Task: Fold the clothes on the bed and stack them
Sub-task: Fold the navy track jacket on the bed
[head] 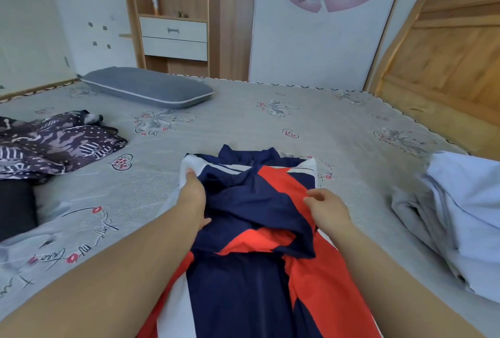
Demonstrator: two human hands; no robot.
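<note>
The bed (257, 121) takes up most of the view, its printed sheet wrinkled in places, and that soft, uneven base is the first risk: any fold pressed into it may come out skewed. Along the right edge lies a pale heap (460, 202) of cloth, unfolded, and at the left a dark patterned garment (54, 140) is bunched up; both sit near enough that a wide sweep of an arm could drag them into the work. A grey pillow (146, 89) lies well apart at the far side and seems no hazard.

In the middle, running toward the person, lies the jacket (251, 229), navy, red and white, with its upper part rumpled into loose ridges. If it is folded over those ridges, the bundle will likely be lumpy and stack badly.

The left hand (193, 197) lies along the jacket's left edge, fingers stretched toward the white shoulder and thumb against the navy cloth, so it appears to press rather than grip. The right hand (324, 206) hovers just over the red panel with fingers loosely curled; whether they pinch cloth cannot be told. A one-sided pull could slide the slick fabric off line.
</note>
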